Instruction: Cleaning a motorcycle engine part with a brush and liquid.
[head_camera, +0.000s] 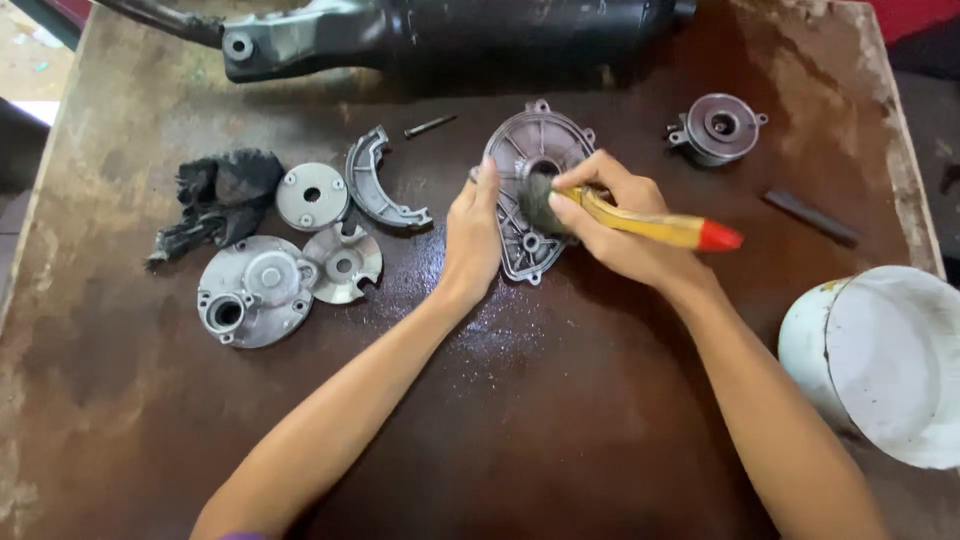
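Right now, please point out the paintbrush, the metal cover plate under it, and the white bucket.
paintbrush (650, 226): head view, on the yellow handle.
metal cover plate (530, 142): head view, on its upper ribbed face.
white bucket (885, 360): head view, on its pale inner wall.

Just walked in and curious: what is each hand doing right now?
Left hand: open, fingers flat against the edge of the metal cover.
Right hand: closed on a yellow brush.

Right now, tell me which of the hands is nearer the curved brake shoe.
Left. The left hand rests just right of the brake shoe, steadying the metal cover plate. The right hand, holding the brush, lies farther right.
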